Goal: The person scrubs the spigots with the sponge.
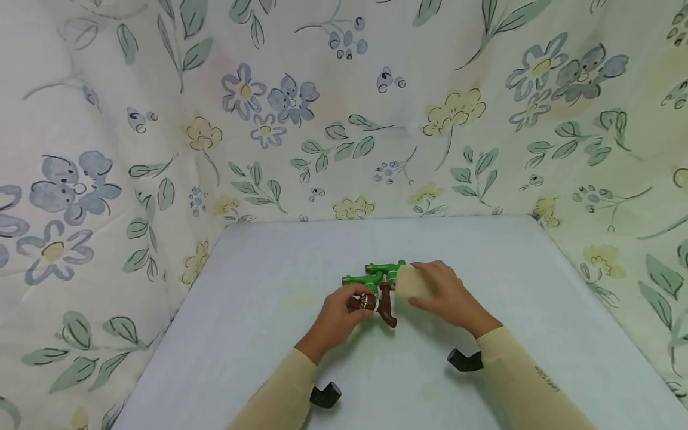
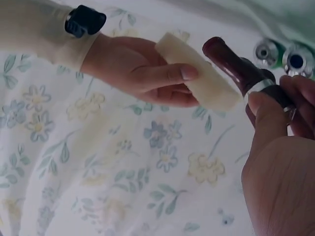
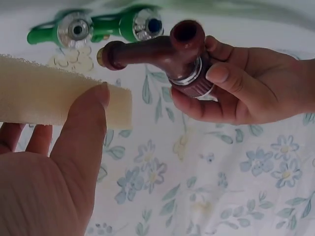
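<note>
My left hand (image 1: 335, 319) grips a brown plastic tap (image 1: 386, 307) by its ribbed knob, between thumb and fingers. A silvery ring circles the neck below the knob, and in the right wrist view a brass-coloured end (image 3: 101, 56) tips one arm of the tap. My right hand (image 1: 448, 295) pinches a pale cream sponge (image 3: 49, 96), thumb on one face and fingers behind. The sponge stands beside the brown tap, close to its brass-coloured end. Just beyond both hands are two green taps (image 1: 363, 279), partly hidden by the left hand and the sponge.
A white-covered table (image 1: 258, 286) spreads under the hands. Floral cloth (image 1: 344, 119) hangs behind it and along both sides. Each wrist bears a small black camera (image 1: 326, 395) over a cream sleeve (image 1: 285, 388).
</note>
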The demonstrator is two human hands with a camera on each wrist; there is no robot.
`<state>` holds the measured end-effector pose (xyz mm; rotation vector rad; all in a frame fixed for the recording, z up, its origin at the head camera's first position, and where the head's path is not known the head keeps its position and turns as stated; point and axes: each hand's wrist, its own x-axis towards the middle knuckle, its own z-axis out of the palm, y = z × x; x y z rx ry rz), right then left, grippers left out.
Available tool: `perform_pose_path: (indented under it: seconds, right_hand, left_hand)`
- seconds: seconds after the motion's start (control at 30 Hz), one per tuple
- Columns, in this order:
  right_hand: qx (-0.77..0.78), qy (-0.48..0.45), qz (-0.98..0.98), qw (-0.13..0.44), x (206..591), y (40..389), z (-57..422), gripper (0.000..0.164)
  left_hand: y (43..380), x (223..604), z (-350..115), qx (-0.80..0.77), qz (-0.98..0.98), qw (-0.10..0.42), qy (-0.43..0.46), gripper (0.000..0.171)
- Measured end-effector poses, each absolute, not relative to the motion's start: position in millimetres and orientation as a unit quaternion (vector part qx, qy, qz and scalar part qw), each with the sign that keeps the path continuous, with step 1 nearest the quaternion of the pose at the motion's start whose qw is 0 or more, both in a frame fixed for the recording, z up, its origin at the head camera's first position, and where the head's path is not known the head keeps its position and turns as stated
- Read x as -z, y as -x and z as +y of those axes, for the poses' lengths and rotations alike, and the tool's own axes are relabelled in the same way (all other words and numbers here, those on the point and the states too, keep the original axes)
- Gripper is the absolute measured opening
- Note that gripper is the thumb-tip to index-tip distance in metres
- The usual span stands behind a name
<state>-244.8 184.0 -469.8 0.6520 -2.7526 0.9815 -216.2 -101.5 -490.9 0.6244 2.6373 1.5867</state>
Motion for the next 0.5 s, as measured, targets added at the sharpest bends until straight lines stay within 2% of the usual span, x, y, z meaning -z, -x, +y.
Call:
perform_pose_path:
  seconds: [0.27, 0.5]
  right_hand:
    - [-0.415, -0.237, -0.875, 0.081, 447, 235, 178, 0.074]
    - [-0.485, -0.253, -0.835, 0.047, 433, 222, 162, 0.072]
  left_hand:
    - [213, 462, -111, -0.624, 0.753, -0.003, -0.207, 0.040]
    - [209, 443, -115, -0.623, 0.755, -0.031, -0.201, 0.043]
